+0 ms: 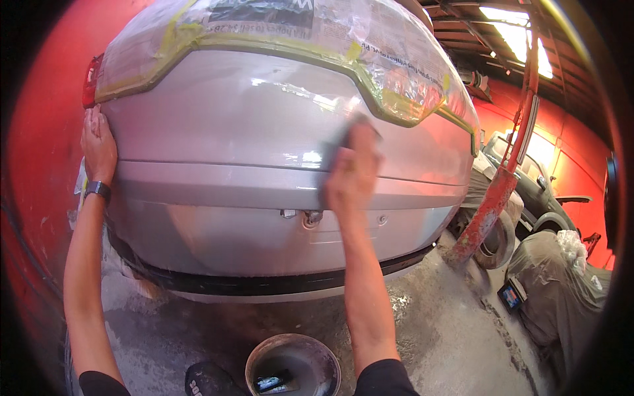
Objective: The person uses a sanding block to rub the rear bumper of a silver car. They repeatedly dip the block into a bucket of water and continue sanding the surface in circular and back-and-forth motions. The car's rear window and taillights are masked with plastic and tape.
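Observation:
The silver-grey tailgate (218, 115) of a car stands in front of me, its surface shiny in patches. My right hand (356, 171) presses a dark flat pad (328, 155) against its right half, below the taped edge. Hand and pad are smeared by motion, so the pad's exact kind does not show. At the car's left corner, my left hand (100, 145) lies with fingers stretched along the body, just under a red tail light (92, 80). It holds nothing that I can see. Newspaper (264, 20) and clear plastic cover the upper part, edged with yellow-green tape (277, 49).
A round bucket (247, 366) with greyish liquid and a dark item inside stands by my shoe (210, 379). A worn red post (485, 211) rises at the right. Beyond it are a tyre (500, 241), a dark vehicle (522, 175) and a grey-covered heap (555, 284).

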{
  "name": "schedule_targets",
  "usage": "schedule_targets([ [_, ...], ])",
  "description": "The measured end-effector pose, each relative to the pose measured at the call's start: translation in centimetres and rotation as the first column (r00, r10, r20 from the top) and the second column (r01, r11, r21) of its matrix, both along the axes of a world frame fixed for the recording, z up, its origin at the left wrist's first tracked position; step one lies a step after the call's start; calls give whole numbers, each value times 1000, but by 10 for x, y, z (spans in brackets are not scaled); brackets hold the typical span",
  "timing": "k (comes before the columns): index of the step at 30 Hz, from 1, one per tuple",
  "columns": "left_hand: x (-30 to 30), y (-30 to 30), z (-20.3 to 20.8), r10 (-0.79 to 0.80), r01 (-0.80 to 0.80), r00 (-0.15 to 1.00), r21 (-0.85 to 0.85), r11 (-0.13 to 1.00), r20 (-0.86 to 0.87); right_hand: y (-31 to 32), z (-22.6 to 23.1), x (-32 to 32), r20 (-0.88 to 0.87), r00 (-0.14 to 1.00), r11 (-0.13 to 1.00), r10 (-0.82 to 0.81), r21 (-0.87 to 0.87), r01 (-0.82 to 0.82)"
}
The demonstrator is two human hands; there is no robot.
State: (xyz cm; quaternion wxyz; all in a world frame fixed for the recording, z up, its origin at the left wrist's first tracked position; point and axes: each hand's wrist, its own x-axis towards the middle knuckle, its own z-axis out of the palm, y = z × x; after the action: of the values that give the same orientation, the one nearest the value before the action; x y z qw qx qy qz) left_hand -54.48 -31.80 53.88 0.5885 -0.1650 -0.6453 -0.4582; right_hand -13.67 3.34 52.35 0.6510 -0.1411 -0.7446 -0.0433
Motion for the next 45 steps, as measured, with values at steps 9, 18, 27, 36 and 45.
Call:
schedule_targets([
  [9,-1,10,3,16,-16,1000,-18,1000,-17,-72,53,-59,84,988,980,129,144,-140],
  [18,9,27,7,-16,16,999,17,1000,-38,-82,60,-85,-30,998,983,57,175,-51],
  [27,16,28,7,12,-12,1000,65,998,0,-58,54,-58,21,1000,970,16,240,-20],
  [36,23,12,0,-23,23,1000,35,999,-2,-44,57,-45,167,986,940,-23,338,-36],
  [45,5,8,-5,20,-18,997,34,999,-72,-83,87,-79,300,946,875,122,417,-245],
])
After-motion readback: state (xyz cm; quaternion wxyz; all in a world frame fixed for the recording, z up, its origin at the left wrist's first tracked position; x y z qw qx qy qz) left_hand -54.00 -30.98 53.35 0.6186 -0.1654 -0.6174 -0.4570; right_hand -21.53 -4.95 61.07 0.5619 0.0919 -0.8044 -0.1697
